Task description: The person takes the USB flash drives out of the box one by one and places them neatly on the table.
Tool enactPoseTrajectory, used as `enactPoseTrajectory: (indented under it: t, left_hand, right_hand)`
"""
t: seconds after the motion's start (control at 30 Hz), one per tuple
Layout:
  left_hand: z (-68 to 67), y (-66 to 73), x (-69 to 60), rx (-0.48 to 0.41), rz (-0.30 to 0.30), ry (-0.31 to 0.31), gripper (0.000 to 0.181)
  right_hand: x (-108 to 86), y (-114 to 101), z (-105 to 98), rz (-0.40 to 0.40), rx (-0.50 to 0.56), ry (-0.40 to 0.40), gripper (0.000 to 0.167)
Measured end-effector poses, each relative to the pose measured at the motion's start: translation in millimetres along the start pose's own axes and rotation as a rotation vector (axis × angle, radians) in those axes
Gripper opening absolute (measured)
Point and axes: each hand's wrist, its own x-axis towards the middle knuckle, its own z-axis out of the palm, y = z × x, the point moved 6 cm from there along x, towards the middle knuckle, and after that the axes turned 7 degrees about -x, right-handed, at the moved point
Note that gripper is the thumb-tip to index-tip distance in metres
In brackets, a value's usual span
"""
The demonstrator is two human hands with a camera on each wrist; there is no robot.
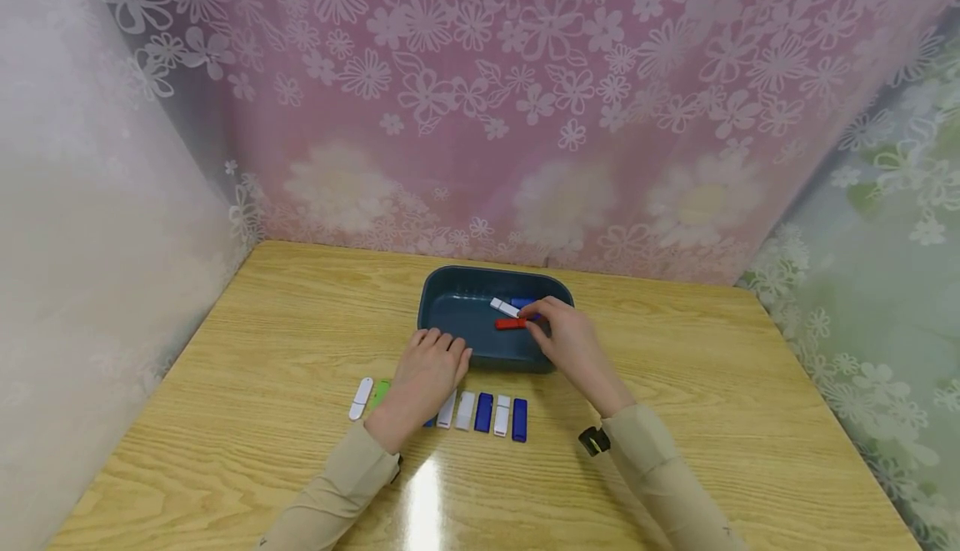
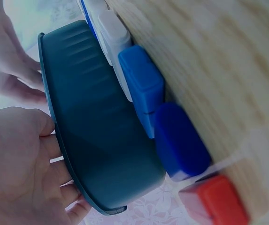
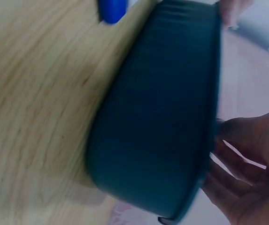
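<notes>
A dark teal plastic tub (image 1: 450,280) stands on the table. My left hand (image 1: 431,372) grips its near rim; in the left wrist view its fingers (image 2: 61,171) reach over the rim. Inside the tub, my right hand (image 1: 566,338) pinches one end of a red USB flash drive (image 1: 509,324). A white USB flash drive (image 1: 504,308) and a blue one (image 1: 522,303) lie beside it there. In the right wrist view the tub wall (image 3: 157,103) hides the right fingertips.
A row of USB flash drives lies before the tub: white (image 1: 362,398), green (image 1: 380,391), several white and blue, ending with a blue one (image 1: 520,420). The left arm hides part of the row; a red one (image 2: 221,201) shows in the left wrist view. Floral curtains (image 1: 487,159) enclose the table.
</notes>
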Motion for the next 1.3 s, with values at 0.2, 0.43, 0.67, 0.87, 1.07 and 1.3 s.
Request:
enactPoseTrajectory:
  t: [0.2, 0.43, 0.67, 0.87, 1.07, 1.3]
  left_hand:
    - [-0.2, -0.2, 0.0, -0.006, -0.007, -0.001, 0.022]
    - [-1.5, 0.7, 0.3, 0.005, -0.003, 0.011, 0.021]
    - [-1.1, 0.8, -0.1, 0.006, 0.0, 0.006, 0.022]
    - [-1.4, -0.1, 0.5, 0.001, -0.005, 0.005, 0.023]
    - [-3.5, 0.9, 0.9, -0.003, -0.006, 0.018, 0.023]
    - [-3.8, 0.8, 1.4, -0.004, -0.013, 0.015, 0.022]
  right_hand:
    - [18.4, 3, 24, -0.029, -0.062, -0.083, 0.018]
    - [31.9, 4, 49, -0.073, -0.147, -0.23, 0.018]
    - [36.6, 5, 59, -0.086, -0.171, -0.257, 0.016]
    - [39.6, 6, 60, -0.094, -0.161, -0.246, 0.017]
    - [39.8, 9, 61, -0.087, -0.176, -0.242, 0.008]
    - [35.9, 16, 52, -0.008, -0.062, -0.219, 0.017]
